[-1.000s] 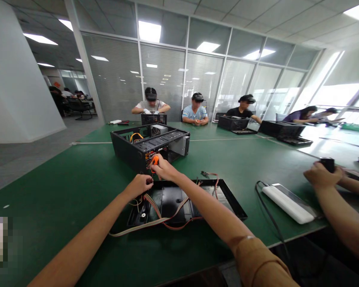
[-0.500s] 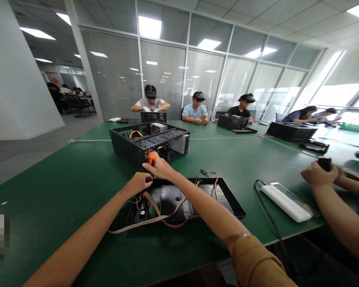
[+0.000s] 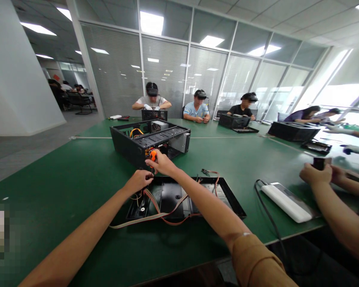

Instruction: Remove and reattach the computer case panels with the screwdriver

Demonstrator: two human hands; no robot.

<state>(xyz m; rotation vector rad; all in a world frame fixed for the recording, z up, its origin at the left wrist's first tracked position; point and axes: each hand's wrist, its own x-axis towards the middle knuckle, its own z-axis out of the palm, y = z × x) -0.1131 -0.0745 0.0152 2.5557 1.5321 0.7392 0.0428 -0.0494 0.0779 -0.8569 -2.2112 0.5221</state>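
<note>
My right hand (image 3: 164, 164) is closed around the orange handle of a screwdriver (image 3: 153, 155), whose shaft points down toward the far left corner of a black computer front panel (image 3: 177, 196). At that corner my left hand (image 3: 138, 181) is closed, fingers pinched close to the screwdriver's tip; whatever they grip is too small to make out. The panel lies inner side up, with ribbon wires (image 3: 151, 198) trailing over its near edge. Just beyond both hands lies an opened black computer case (image 3: 126, 146), with a power supply and yellow wires inside.
On the right, a white power bank (image 3: 287, 203) with a black cable lies near the table edge. A co-worker's hands (image 3: 315, 173) hold a small black object beside it. Across the green table (image 3: 221, 159), people sit with other computer cases (image 3: 233, 120).
The screwdriver and my right hand have risen slightly, showing more of the shaft. My left hand stays at the panel's corner. Another person's arm has come into view at the far right.
</note>
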